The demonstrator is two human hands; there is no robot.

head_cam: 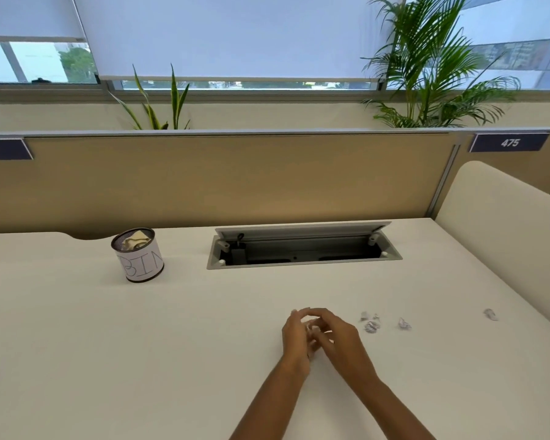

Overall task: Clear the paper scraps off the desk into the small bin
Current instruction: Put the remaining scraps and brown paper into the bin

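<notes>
Paper scraps (369, 325) lie on the tabletop (140, 360) just right of the left grip (294, 336) and right grip (340, 338), both curled round a pale bit (313, 327), likely pooling a handful since the bin (140, 262) is well off left; can't tell which holds it.

Hands: left hand (294, 338) and right hand (338, 339) overlap; whatever sits between their fingers is hidden.
Paper scraps (371, 323): blurred, toward the desk's (108, 344) right edge; count unclear.
Bin (142, 265): wall hides most contents.
Number plate (4, 149): cut by the left edge.
</notes>
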